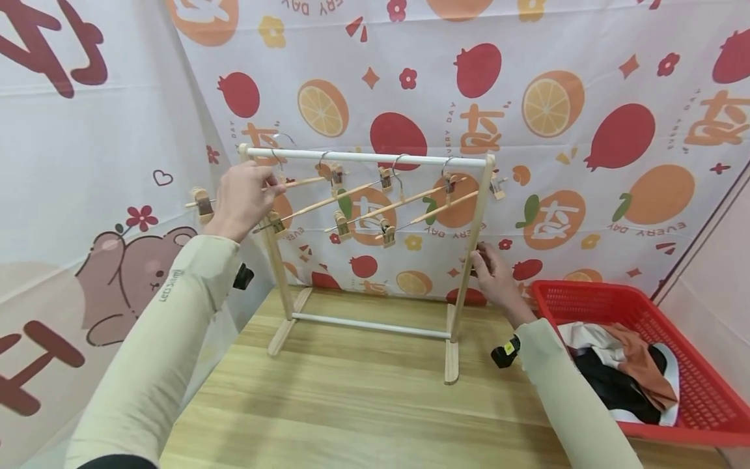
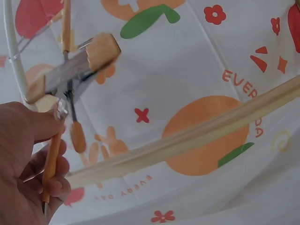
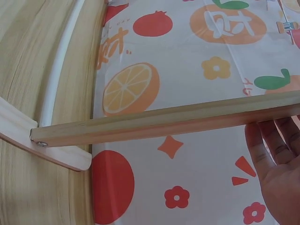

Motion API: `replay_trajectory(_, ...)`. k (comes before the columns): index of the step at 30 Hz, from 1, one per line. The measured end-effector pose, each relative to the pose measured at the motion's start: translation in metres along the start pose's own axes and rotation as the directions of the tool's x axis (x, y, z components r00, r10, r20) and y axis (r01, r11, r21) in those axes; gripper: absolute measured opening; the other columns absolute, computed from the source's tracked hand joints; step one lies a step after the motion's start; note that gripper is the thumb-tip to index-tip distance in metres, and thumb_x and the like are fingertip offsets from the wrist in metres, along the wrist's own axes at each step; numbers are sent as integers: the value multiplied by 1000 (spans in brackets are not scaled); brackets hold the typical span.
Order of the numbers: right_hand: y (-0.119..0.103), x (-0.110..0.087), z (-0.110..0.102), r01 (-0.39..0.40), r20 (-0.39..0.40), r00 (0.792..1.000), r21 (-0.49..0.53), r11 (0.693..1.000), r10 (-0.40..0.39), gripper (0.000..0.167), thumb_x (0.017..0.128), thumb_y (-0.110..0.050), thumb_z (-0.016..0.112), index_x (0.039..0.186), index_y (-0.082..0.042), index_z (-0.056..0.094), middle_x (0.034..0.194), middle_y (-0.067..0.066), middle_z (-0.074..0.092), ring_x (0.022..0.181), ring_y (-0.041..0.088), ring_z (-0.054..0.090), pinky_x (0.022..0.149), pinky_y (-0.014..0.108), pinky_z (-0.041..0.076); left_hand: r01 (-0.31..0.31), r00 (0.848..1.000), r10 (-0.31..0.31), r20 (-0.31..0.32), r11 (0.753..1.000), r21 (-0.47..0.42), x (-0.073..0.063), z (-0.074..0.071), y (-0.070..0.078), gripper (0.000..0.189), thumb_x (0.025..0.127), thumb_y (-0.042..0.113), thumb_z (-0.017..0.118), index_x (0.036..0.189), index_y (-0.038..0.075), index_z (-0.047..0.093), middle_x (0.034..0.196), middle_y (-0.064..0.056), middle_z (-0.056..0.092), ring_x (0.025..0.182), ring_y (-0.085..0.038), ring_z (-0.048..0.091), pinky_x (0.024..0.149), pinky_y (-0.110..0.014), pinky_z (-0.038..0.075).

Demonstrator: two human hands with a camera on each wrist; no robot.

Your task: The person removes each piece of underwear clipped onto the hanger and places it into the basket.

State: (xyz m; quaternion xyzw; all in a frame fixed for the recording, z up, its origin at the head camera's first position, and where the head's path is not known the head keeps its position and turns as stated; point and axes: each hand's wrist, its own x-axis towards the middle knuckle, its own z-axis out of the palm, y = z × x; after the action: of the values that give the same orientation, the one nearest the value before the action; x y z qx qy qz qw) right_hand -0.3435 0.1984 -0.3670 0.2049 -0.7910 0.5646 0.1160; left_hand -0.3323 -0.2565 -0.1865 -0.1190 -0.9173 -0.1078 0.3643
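My left hand (image 1: pixel 249 195) is at the left end of a small wooden clothes rack (image 1: pixel 477 215) with a white rail. It grips a clip hanger by its orange-brown wooden bar (image 2: pixel 52 161), close to the hook; a metal-and-wood clip (image 2: pixel 77 70) shows just beyond the fingers. In the head view this hanger's hook (image 1: pixel 284 137) rises above the rail. Several more clip hangers (image 1: pixel 363 212) hang along the rail by metal hooks. My right hand (image 1: pixel 495 277) holds the rack's right post partway up, thumb and fingers at its edge, some fingertips hidden behind it.
The rack stands on a wood-grain table (image 1: pixel 351 404). On the right, a red plastic basket (image 1: pixel 697 365) holds crumpled clothes (image 1: pixel 627 371) in white, orange and black. A fruit-printed cloth (image 1: pixel 363 78) hangs close behind the rack, and a bear-printed cloth (image 1: pixel 135 280) on the left.
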Motion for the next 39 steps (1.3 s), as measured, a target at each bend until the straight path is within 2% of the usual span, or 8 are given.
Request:
replay_trajectory(8,-2,1,0,-20,4,1000,16,1000,20,50,111,-34,39,144,4,40,128,31,58,118,41,59,105,51,50,-37,998,36,47,999,22,-2,0,9,16,90,14,77,82,0,75,83,-19,70,71,-32,60,60,-42,44)
replay_trajectory(17,-4,-1,1,-43,18,999,28,999,42,51,111,-34,40,146,2,38,130,28,58,123,48,57,106,53,48,27,992,-27,125,1000,5,-7,1,11,17,92,16,75,83,2,74,92,-21,74,64,-27,52,53,-34,35)
replay_trajectory(20,-3,0,1,-32,13,999,20,999,31,51,111,-35,39,144,3,40,129,28,60,120,42,59,106,51,50,22,992,-21,123,1000,-3,-7,2,11,16,93,16,73,85,1,74,92,-22,74,62,-27,50,52,-33,34)
replay_trajectory(23,-2,0,0,-17,5,1000,12,1000,17,50,111,-34,38,144,4,41,129,29,60,116,27,63,104,49,51,8,992,-6,124,1000,-15,-7,2,12,17,93,15,71,86,0,75,90,-21,75,62,-27,51,52,-33,35)
replay_trajectory(26,-1,-1,0,-8,2,1000,3,1000,8,49,111,-33,37,143,4,42,128,28,60,112,20,65,103,46,53,10,991,-5,131,999,-32,-8,1,13,18,94,14,69,87,-1,75,92,-22,75,66,-30,57,56,-39,43)
replay_trajectory(30,0,-1,0,0,7,1000,7,1000,0,50,111,-34,37,143,4,41,128,28,60,117,33,62,103,44,54,21,992,-13,127,998,-61,-11,0,14,20,96,14,66,90,-3,75,98,-26,74,83,-39,66,72,-52,52)
replay_trajectory(33,0,-1,1,-6,13,1000,18,1000,6,50,111,-34,37,144,4,41,128,28,59,120,39,59,104,45,53,23,993,-14,115,997,-76,-12,-1,15,21,96,15,65,93,-4,73,101,-28,73,92,-43,67,79,-57,51)
replay_trajectory(39,-1,0,1,-15,25,1000,24,1000,15,52,111,-35,36,146,3,39,129,29,57,122,39,58,105,49,50,27,996,-19,90,996,-89,-12,-1,16,22,96,16,66,99,-6,70,102,-28,71,95,-43,61,86,-58,47)
